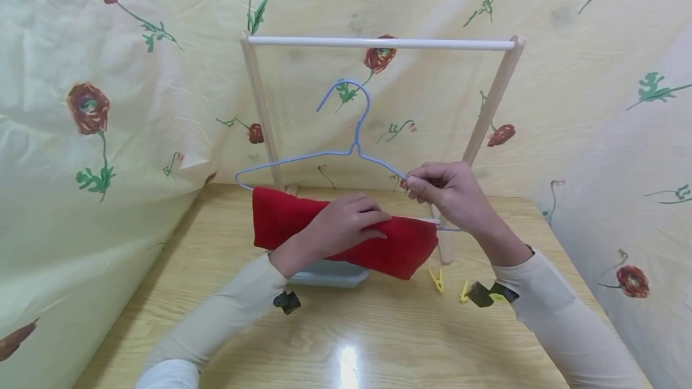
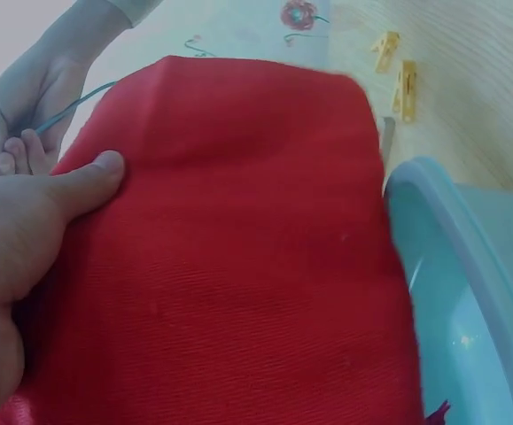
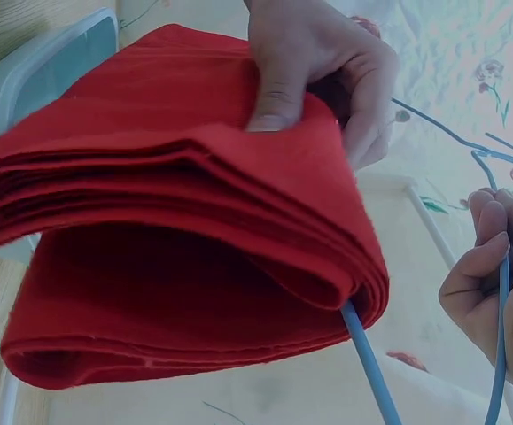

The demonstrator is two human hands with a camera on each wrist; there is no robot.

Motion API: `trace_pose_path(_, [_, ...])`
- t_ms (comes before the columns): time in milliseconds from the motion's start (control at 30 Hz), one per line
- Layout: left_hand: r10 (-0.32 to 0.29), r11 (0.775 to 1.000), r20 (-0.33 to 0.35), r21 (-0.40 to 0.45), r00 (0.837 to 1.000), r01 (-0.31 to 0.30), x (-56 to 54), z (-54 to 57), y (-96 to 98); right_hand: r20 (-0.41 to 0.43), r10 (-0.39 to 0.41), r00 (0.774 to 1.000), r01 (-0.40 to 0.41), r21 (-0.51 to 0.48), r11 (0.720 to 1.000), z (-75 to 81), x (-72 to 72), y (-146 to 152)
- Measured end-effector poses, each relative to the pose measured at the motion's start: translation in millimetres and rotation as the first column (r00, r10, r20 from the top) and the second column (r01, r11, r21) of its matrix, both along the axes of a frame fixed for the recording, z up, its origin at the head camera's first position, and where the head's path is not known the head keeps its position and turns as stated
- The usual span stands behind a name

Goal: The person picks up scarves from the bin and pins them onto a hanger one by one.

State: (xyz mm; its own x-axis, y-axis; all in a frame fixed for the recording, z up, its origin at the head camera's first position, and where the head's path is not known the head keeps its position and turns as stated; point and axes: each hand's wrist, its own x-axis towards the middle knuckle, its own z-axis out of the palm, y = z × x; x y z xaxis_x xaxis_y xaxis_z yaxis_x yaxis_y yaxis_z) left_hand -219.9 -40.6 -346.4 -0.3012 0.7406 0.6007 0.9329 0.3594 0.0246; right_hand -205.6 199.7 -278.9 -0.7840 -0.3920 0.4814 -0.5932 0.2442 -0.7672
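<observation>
A folded red cloth [image 1: 405, 248] hangs over the lower bar of a blue wire clothes hanger [image 1: 369, 101]. My left hand [image 1: 346, 226] grips the cloth near its top edge, with the thumb [image 2: 92, 184] on one face and the other fingers mostly hidden behind it. In the right wrist view, the cloth [image 3: 176, 177] shows several layers, and the hanger's bar comes out of its fold. My right hand [image 1: 451, 194] pinches the hanger's right shoulder between thumb and fingers. The hook points up and touches nothing.
Behind the hanger stands a wooden rack with a white crossbar [image 1: 378, 44]. Under the cloth sits a light blue plastic tub [image 1: 330, 280], with something dark red [image 2: 439, 413] at its edge. Two yellow clothespins [image 1: 437, 281] lie on the wooden table [image 1: 411, 341]. Flowered fabric surrounds the table.
</observation>
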Motion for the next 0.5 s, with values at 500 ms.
trace_pose_path(500, [-0.049,0.975,0.092,0.222,0.995,0.028,-1.3,5.4,-7.2,-0.006,0.062,0.998,-0.062,0.009,0.998,-4.6,-0.5,-2.3])
